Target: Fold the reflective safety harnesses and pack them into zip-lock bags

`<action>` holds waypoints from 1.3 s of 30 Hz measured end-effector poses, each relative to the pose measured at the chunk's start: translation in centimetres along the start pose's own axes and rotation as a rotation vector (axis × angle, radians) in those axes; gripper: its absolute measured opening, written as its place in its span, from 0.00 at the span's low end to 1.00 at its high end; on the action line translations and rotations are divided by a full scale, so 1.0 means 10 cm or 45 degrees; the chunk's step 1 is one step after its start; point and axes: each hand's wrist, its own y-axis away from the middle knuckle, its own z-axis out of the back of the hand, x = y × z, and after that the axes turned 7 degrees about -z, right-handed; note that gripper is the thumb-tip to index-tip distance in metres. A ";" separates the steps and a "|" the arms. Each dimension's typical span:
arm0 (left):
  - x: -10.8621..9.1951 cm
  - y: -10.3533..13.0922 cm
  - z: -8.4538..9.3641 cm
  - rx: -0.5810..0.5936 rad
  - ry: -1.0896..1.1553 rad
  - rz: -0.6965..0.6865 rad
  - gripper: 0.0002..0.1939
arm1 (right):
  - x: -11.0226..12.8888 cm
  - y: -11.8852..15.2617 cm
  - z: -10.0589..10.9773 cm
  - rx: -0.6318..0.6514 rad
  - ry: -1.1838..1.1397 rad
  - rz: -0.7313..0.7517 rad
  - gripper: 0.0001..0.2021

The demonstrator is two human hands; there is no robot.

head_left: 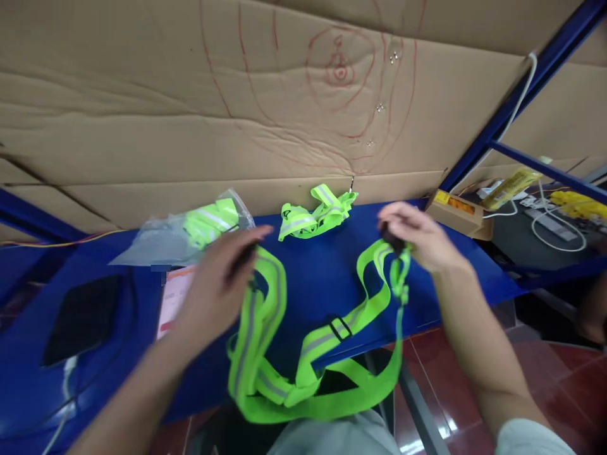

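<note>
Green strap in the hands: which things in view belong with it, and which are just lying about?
Likely belong:
- green strap, held by left hand and right hand
- loose green bundle
- bagged green bundle

Likely just lying about:
- black device
- white cable
- yellow bottle
- box

Creased cardboard wall (pixel 142 148), red-marked; blue table (pixel 317 278); blue frame (pixel 563 47) right; reddish tiled floor (pixel 431 360).

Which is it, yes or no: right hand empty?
No, the right hand grips a dark piece at the green strap.

Pale grey short sleeve (pixel 532 438)
</note>
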 end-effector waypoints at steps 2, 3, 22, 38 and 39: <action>0.07 0.04 -0.25 0.120 0.007 -0.050 0.30 | -0.21 -0.19 -0.38 0.308 -0.037 -0.119 0.18; 0.11 0.05 -0.37 0.178 -0.006 -0.075 0.36 | -0.31 -0.26 -0.53 0.456 -0.051 -0.158 0.20; 0.26 0.26 -0.72 0.241 -0.277 -0.395 0.32 | -0.60 -0.20 -0.93 0.707 -0.022 -0.253 0.18; 0.21 0.21 -0.51 0.371 0.618 0.135 0.58 | -0.67 -0.22 -1.02 0.685 -0.436 -0.414 0.28; 0.22 0.18 -0.46 0.417 0.719 0.218 0.58 | -0.64 -0.23 -1.02 0.696 -0.504 -0.448 0.30</action>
